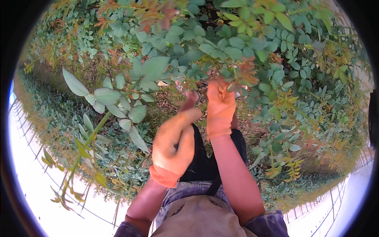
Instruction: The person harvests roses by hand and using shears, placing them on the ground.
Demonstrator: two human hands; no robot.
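Note:
Both hands wear orange gloves. My left hand [174, 142] is in front of my body, its back darkened with wear; it is blurred, and whether it holds anything is unclear. My right hand [221, 93] reaches farther forward among the leaves, fingers curled in at a reddish young shoot [247, 71] of a leafy bush; what lies between its fingertips is hidden. To the left of my left hand a long green stem [102, 123] with large leaves slants across the view.
Dense rose-like bushes [234, 44] spread ahead and to both sides. Mossy soil with dry leaves [168, 103] lies around my feet. A plant row [53, 109] runs along the left, with a wire-like grid against bright light beyond it.

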